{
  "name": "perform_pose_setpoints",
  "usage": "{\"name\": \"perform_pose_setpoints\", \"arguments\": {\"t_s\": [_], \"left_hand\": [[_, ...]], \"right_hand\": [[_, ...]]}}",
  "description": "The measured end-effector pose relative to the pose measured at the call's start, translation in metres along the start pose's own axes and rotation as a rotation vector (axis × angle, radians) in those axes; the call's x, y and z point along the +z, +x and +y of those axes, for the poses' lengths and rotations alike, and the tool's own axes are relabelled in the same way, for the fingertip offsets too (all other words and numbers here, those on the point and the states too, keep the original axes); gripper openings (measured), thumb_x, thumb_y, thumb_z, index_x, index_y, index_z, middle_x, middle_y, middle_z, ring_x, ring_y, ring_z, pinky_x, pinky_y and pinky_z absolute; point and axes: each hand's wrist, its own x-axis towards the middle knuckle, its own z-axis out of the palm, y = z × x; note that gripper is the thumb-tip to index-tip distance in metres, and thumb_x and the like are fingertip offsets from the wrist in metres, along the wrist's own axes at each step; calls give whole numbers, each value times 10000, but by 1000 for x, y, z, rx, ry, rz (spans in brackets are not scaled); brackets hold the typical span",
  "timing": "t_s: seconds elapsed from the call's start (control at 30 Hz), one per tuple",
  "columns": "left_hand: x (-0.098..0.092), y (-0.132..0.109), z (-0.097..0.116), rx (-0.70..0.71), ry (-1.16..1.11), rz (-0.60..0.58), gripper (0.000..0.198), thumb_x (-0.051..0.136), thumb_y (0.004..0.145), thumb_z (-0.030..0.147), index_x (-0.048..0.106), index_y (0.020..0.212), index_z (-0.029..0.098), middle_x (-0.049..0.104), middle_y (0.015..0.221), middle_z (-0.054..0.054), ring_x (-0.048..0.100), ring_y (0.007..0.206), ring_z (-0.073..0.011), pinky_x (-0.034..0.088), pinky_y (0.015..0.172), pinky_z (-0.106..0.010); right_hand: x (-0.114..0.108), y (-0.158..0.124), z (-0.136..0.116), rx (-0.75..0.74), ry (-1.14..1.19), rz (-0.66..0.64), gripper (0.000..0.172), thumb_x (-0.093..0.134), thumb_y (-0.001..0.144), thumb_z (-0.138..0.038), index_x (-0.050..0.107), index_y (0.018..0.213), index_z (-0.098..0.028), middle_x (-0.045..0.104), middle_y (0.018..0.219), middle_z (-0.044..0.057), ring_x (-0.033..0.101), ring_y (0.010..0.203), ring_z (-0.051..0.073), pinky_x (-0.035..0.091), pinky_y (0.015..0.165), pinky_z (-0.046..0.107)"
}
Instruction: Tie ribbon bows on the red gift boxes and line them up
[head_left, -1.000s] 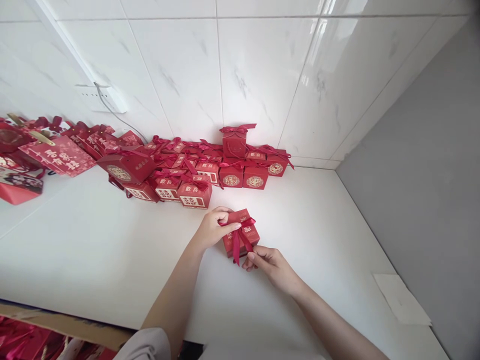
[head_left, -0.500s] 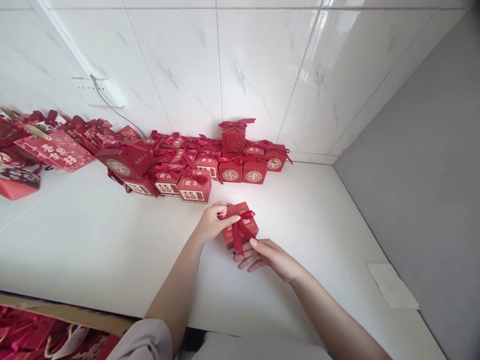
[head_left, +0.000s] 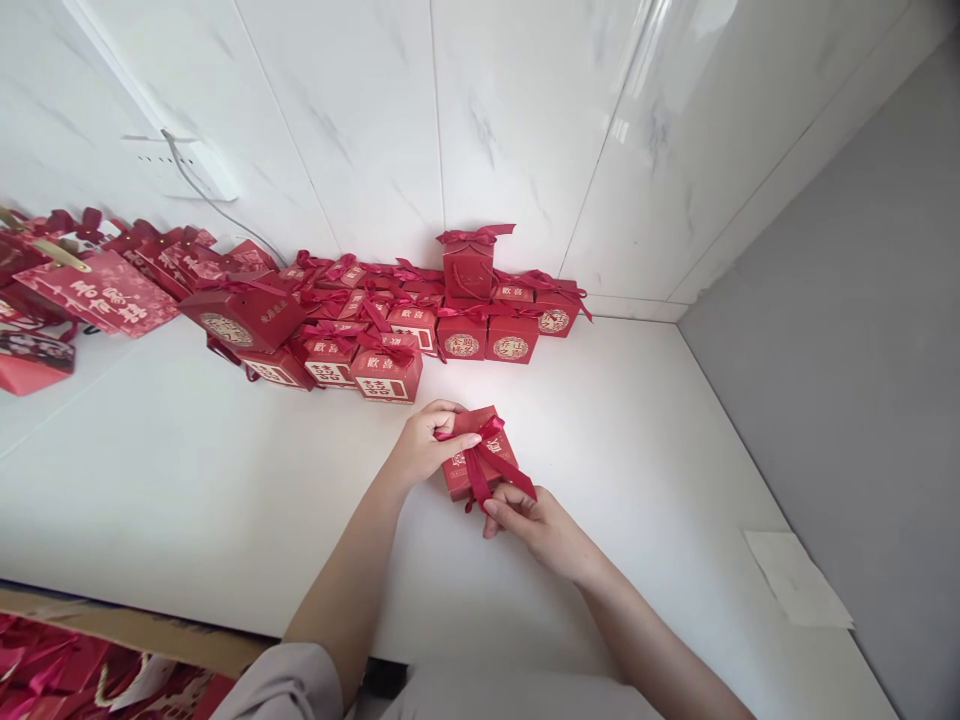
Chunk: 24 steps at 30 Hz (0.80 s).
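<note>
A red gift box (head_left: 459, 482) with gold print rests on the white counter, tilted slightly, below the rows of finished-looking boxes. A dark red ribbon (head_left: 504, 463) is tied in a bow across its top. My left hand (head_left: 433, 440) is closed round the box's left side, its thumb pressing the bow's knot. At the near side of the box my right hand (head_left: 525, 520) pinches a ribbon tail between thumb and fingers. The other tail lies over the back of those fingers. My left fingers are partly hidden behind the box.
Several red boxes with bows (head_left: 386, 370) stand in rows along the tiled wall. Red gift bags (head_left: 105, 290) lean at the left. A white paper (head_left: 796, 578) lies at the right, and a carton (head_left: 135, 632) of red items sits below the counter's front edge.
My right hand has closed from loosely spread fingers to a pinch on the ribbon tail. My left hand keeps its hold on the box. The view has shifted slightly.
</note>
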Motion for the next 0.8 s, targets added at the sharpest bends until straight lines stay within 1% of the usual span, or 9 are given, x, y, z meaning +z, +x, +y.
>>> {"name": "perform_pose_setpoints", "arguments": {"t_s": [0.1,0.2,0.27,0.33,0.37,0.43,0.53,0.67,0.8], "left_hand": [[-1,-1,2,-12,1,11,572,757,745,368,226,604,210,629,1021,-61,611,1049,-264,473,847,-349],[-4,-1,1,-3,-48,-22,457,652,846,442,356,598,198,638,1072,-70,610,1037,-248,467,897,-355],[-7,0,-1,6,-111,-57,405,515,930,481,484,650,190,642,1094,-78,607,1040,-240,460,937,-362],[-9,0,-1,11,-147,-72,414,473,950,494,528,677,188,642,1097,-80,602,1059,-241,457,957,-363],[-9,0,-1,12,-145,-74,416,504,936,496,511,655,188,641,1100,-78,602,1065,-243,457,960,-361],[-9,-1,0,10,-105,-73,438,605,883,476,435,600,190,639,1117,-74,605,1071,-249,458,952,-359],[-6,-2,2,3,-43,-57,504,700,812,406,298,590,199,646,1109,-66,614,1050,-253,469,904,-363],[-4,-2,2,8,-25,-30,534,714,783,352,230,609,209,643,1059,-62,622,1009,-252,475,822,-364],[-3,-1,2,21,-2,-22,548,725,765,338,218,597,212,634,1028,-69,621,1003,-260,469,816,-372]], "right_hand": [[-9,-3,0,49,-63,-35,357,571,940,-488,686,729,-225,667,892,33,600,893,215,463,856,355],[-20,-7,1,69,-3,-123,306,654,877,-521,716,826,-226,692,908,43,633,892,232,482,836,362],[-26,-8,2,21,61,-125,403,578,907,-578,729,869,-206,707,902,65,658,873,239,493,827,372],[-28,-7,1,-23,99,-47,540,426,969,-605,741,838,-187,719,874,86,674,841,236,498,821,378],[-28,-6,1,-27,105,12,581,379,987,-601,740,802,-184,721,844,88,674,812,229,499,809,375],[-26,-4,1,-13,104,126,580,392,991,-585,721,722,-190,715,773,76,659,757,210,497,783,359],[-22,-3,2,-10,88,195,501,495,965,-554,705,674,-203,700,735,57,632,729,193,493,763,340],[-18,-9,1,2,75,92,408,553,950,-495,724,708,-215,712,765,51,646,767,208,502,787,353],[-11,-10,1,55,22,-37,365,546,960,-434,719,723,-217,715,803,44,647,817,215,485,811,355]]}}
